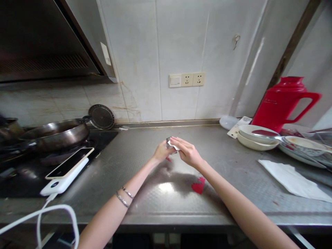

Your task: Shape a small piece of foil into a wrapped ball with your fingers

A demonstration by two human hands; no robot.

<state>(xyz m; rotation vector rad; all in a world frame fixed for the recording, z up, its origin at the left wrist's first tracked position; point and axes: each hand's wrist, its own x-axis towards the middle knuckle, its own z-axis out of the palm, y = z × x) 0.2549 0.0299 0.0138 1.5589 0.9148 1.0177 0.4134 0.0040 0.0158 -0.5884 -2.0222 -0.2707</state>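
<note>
Holding a small dark piece [168, 139] in the closed left hand [162, 152], just above the middle of the steel counter [225, 152]. Pressing a white tissue [176, 148] to it, apparently, under the nearly straight fingers of the right hand [189, 152]; cannot tell, with the thumb hidden, whether pinching. Judged light and stiff, perhaps slick, possibly fragile; best taken by the edges, without hard squeezing. Counted: one piece, one tissue at the hands, two bracelets [121, 200], one red scrap [199, 186] on the counter plus possibly a smaller one [168, 159] below the left hand, one napkin [287, 180] at right, two stacked bowls [256, 144], one red flask [278, 103], one phone [70, 163], one power bank [63, 183] beside it, one steel pan [64, 136] at left
</note>
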